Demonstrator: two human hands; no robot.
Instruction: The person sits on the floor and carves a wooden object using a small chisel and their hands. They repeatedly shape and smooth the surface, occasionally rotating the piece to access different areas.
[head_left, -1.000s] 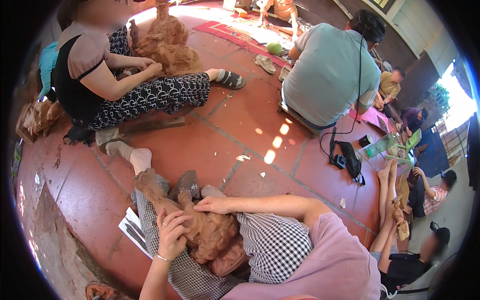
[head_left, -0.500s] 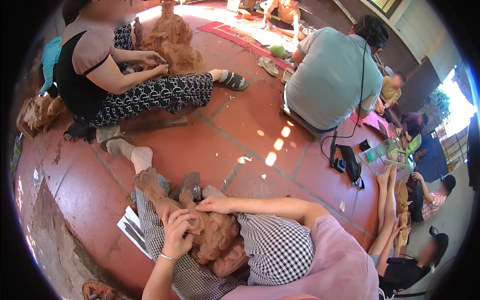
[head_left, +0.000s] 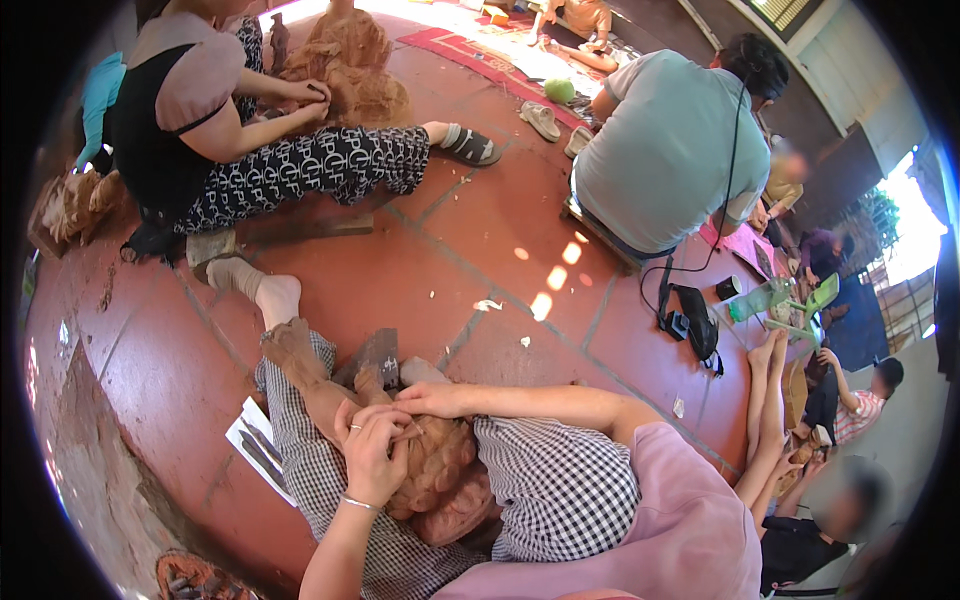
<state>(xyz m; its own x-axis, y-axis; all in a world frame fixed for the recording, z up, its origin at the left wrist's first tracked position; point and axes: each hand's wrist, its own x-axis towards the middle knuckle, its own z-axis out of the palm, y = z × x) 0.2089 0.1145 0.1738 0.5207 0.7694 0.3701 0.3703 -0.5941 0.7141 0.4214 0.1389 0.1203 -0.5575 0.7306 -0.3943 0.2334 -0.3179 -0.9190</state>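
Observation:
A brown wood carving [head_left: 440,455] with rounded, knobbly relief lies in my lap, between my checked trouser legs. One long arm of it reaches toward my bare left foot. My left hand [head_left: 372,450], wearing a ring and bangle, is bent over the carving's upper part with its fingers curled; whatever is between the fingertips is too small to make out. Touching those fingers, my right hand [head_left: 437,400] lies across the carving's top edge, fingers closed against the wood. A darker block-like end [head_left: 378,352] of wood sticks out beyond both hands.
A white sheet [head_left: 248,435] with dark slim shapes lies beside my left leg. Far left, a seated person handles a large wooden statue [head_left: 350,85]. Another person in grey-green [head_left: 665,150] sits ahead, near a black bag [head_left: 697,325]. Several others work at right. Wood chips [head_left: 487,305] dot the tiles.
My left hand has shifted right and up along the carving, closing on my right hand. The right hand's fingers have drawn in slightly. The view has shifted a little.

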